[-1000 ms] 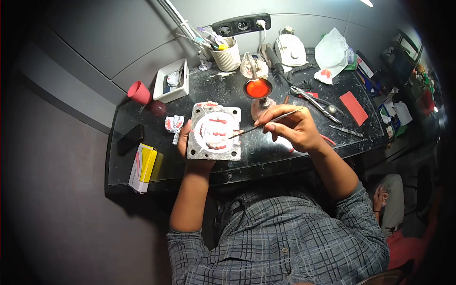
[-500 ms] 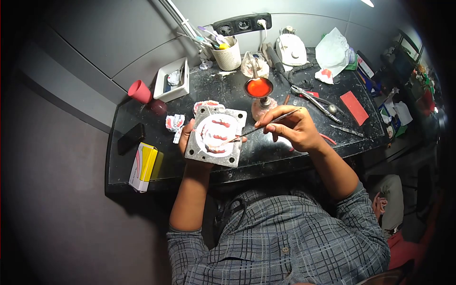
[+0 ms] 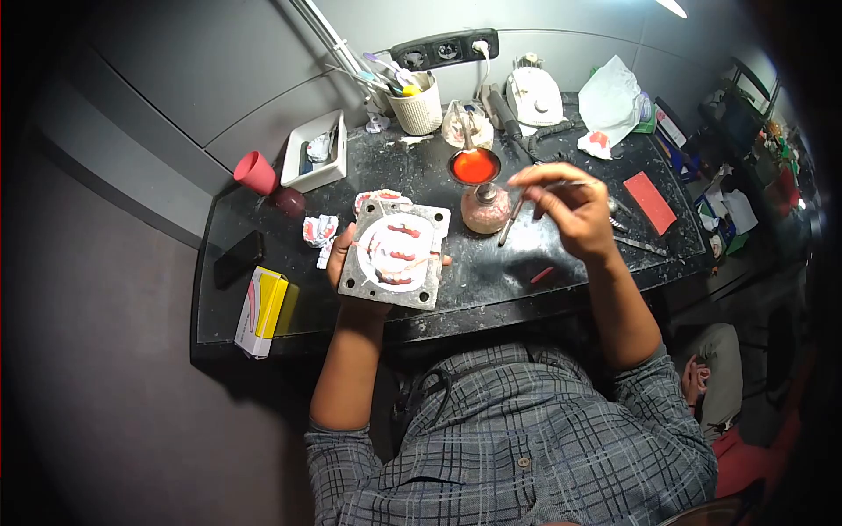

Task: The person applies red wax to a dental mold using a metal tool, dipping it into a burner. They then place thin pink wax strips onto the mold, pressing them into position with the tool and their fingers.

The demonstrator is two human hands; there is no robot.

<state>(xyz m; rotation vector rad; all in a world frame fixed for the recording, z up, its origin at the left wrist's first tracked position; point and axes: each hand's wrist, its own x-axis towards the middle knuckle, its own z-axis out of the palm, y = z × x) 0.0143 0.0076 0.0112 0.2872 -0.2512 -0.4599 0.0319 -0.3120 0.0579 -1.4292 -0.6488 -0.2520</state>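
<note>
My left hand (image 3: 343, 252) is closed around the edge of a metal dental flask (image 3: 358, 279). In the flask's round white plaster (image 3: 375, 248) are several curved rows of teeth with red wax (image 3: 402, 256). My right hand (image 3: 574, 210), fingers pinched, is raised right of the spirit burner (image 3: 485, 210), holding a thin metal wax tool (image 3: 511, 219) that slants down beside the burner's glass. Above the burner sits a small round pan of molten red wax (image 3: 474, 166).
Plaster models (image 3: 320, 230), a white tray (image 3: 294, 167) and a pink cup (image 3: 255, 173) stand at left, near a yellow-white box (image 3: 263, 307). A tool holder (image 3: 417, 110) and white device (image 3: 535, 96) stand behind. A red wax sheet (image 3: 650, 203) lies right; another person's hand (image 3: 695, 379) shows lower right.
My right hand has drawn the tool away from the flask, up and right towards the burner. My left hand keeps the flask in nearly the same place.
</note>
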